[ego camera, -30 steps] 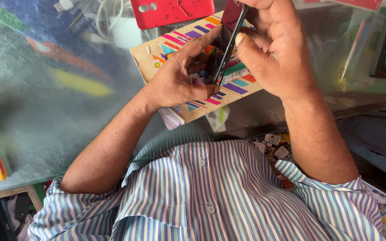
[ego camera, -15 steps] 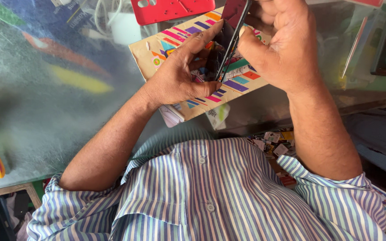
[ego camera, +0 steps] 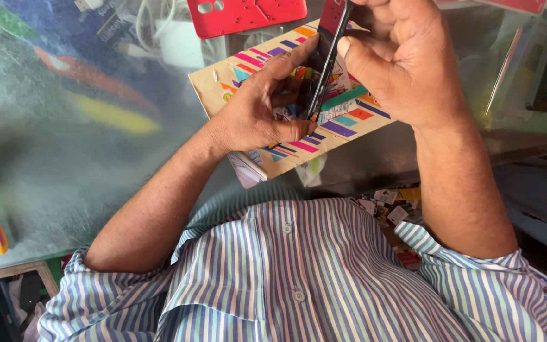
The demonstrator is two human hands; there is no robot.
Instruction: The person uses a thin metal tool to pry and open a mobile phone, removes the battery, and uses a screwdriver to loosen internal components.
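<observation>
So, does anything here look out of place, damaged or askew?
Yes. The phone stands on its edge, held between the left hand and the right hand, over a striped cardboard box lying askew. A red phone back cover lies apart. Small paper scraps are scattered below the counter edge.

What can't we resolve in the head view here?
- Phone, held edge-on by the right hand: its top is cut off by the frame edge.
- What the left hand pinches at its lower end: hidden by fingers.
- Items under the glass counter: blurred by glare.
- Red case: top cut off.
</observation>
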